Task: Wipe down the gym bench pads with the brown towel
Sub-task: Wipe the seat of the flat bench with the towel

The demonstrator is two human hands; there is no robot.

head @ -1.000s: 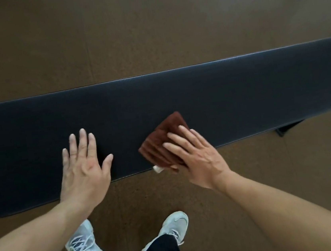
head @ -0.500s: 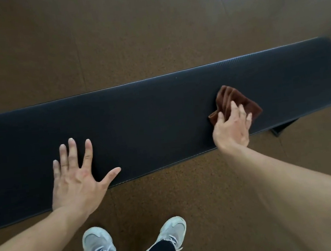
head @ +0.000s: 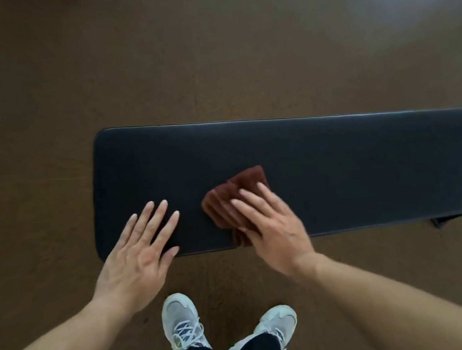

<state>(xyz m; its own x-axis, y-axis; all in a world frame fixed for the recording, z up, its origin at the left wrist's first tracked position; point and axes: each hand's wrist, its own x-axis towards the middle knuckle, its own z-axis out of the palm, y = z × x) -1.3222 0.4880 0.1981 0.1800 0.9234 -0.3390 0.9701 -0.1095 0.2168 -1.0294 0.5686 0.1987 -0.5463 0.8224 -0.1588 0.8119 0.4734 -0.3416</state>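
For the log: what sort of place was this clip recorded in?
Most likely a gym or workout room. A long black padded bench pad stands over a brown speckled floor that looks like rubber gym flooring, and the person wears athletic shoes. Nothing else of the room shows.

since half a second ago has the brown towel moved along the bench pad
Yes. The brown towel slid left under the right hand along the bench pad, ending close to the left hand near the pad's left end.

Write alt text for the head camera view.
A right hand presses a folded brown towel flat onto a black bench pad, while the left hand rests open on the pad beside it. Below, two pale sneakers stand on brown floor.
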